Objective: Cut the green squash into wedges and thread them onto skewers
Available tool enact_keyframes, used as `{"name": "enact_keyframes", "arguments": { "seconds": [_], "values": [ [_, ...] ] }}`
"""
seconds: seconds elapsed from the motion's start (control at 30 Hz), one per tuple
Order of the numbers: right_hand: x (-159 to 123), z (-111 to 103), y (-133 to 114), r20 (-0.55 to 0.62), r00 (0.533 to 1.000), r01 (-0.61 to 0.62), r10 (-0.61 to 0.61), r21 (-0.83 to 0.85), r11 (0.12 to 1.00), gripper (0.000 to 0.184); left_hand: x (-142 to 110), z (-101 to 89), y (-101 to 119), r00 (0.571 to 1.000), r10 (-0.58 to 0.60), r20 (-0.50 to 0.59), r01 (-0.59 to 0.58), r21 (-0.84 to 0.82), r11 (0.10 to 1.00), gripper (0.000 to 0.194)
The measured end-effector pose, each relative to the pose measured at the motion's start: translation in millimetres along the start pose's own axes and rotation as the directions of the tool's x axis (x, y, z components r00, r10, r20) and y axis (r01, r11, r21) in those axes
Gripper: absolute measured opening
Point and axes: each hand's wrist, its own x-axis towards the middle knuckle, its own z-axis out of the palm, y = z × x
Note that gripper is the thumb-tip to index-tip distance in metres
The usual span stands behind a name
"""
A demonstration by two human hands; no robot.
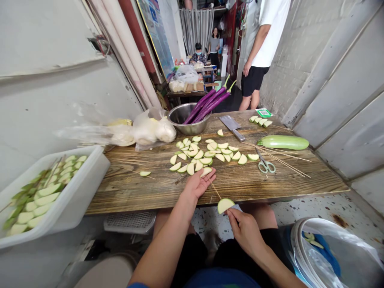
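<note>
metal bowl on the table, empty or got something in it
Not empty: purple eggplants rest in the metal bowl, stem ends sticking out past its rim.

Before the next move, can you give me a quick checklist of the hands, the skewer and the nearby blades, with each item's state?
1. Right hand grip on the held slice: ok, pinched at its edge.
2. Skewer meets that slice: ok; how deep it goes: cannot tell.
3. Slice at the left hand's fingers pierced by the skewer: cannot tell; the left hand lies palm up beneath it.
4. Held slice above the table: not ok, it is off the near edge.
5. Cleaver clear of both hands: ok, lying flat beyond them.
6. Scissors clear of both hands: ok, lying on the table.
</note>
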Motion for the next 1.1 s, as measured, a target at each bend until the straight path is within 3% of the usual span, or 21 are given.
{"name": "enact_keyframes", "arguments": {
  "seconds": [1.1],
  "values": [
    [0.8, 0.5, -0.4, 0.006, 1.000, 0.005, -0.005, -0.004, 1.000, 0.036, 2.0, -2.2, -2.4, 1.000, 0.019, 0.010, -0.019, 0.015, 1.000, 0.014]
  ]
}}
